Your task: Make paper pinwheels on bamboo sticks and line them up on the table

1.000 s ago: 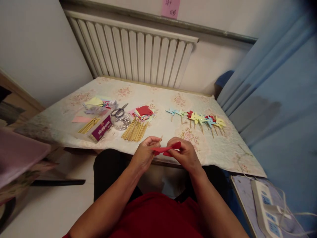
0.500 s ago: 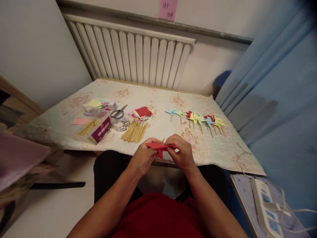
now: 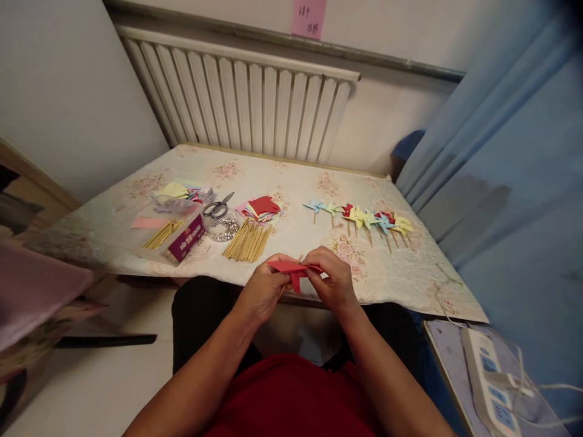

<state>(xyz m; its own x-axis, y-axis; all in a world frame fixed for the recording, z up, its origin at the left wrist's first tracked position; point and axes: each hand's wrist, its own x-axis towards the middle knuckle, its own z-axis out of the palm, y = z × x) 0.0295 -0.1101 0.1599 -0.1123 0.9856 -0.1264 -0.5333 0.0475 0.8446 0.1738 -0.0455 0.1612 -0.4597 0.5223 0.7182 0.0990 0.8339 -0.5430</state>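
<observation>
Over the table's front edge, my left hand (image 3: pixel 263 289) and my right hand (image 3: pixel 333 276) are both closed on a red paper pinwheel (image 3: pixel 295 269). My left fingers grip its left side together with a thin wooden stick (image 3: pixel 283 290) that slants down under the paper. My right thumb and fingers pinch the pinwheel's right side; the exact fingertip contact is hidden. One red flap hangs down between the hands. Beyond my left hand lies a bundle of bamboo sticks (image 3: pixel 247 241), and behind it a stack of coloured paper cutouts (image 3: pixel 263 207).
Finished paper pinwheels (image 3: pixel 362 217) lie in a row at the right. Left of the sticks are scissors (image 3: pixel 217 208), a round container of small metal pieces (image 3: pixel 223 229) and a clear box (image 3: pixel 164 243). A power strip (image 3: pixel 489 379) sits at lower right.
The red pinwheel and its hanging flap have shifted very slightly between my hands. Both hands keep their hold, and the things on the table stay where they were.
</observation>
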